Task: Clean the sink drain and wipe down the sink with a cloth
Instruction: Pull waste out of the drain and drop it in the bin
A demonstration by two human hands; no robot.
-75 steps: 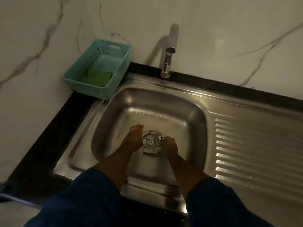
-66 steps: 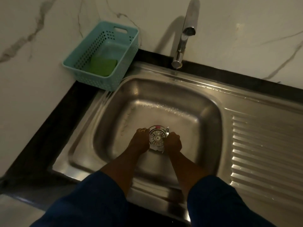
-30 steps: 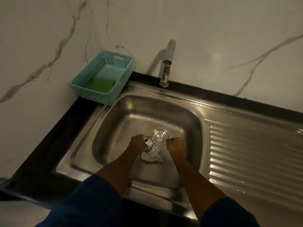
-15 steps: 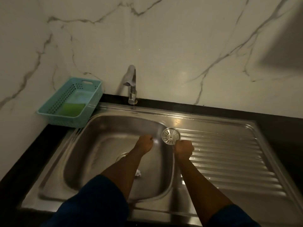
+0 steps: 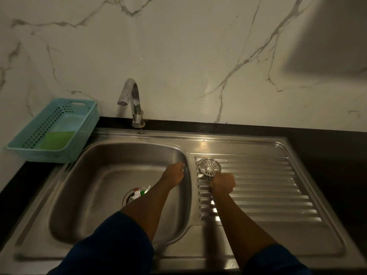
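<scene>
Strainer (image 5: 210,167) pinched in right hand (image 5: 222,185) grip on drainboard (image 5: 268,185); left hand (image 5: 174,174) grip curled, contents unclear. Risks loose scraps (image 5: 139,193) dropping down uncovered drain (image 5: 128,197).

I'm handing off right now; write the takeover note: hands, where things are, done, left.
Right hand grips the strainer at its near edge, on the drainboard.
Left hand curled above the basin; contents unclear.
Done: strainer out of the drain.
Left: scraps sit in the drain opening; clear them, refit strainer, wipe the basin. Green pad in teal basket.
</scene>
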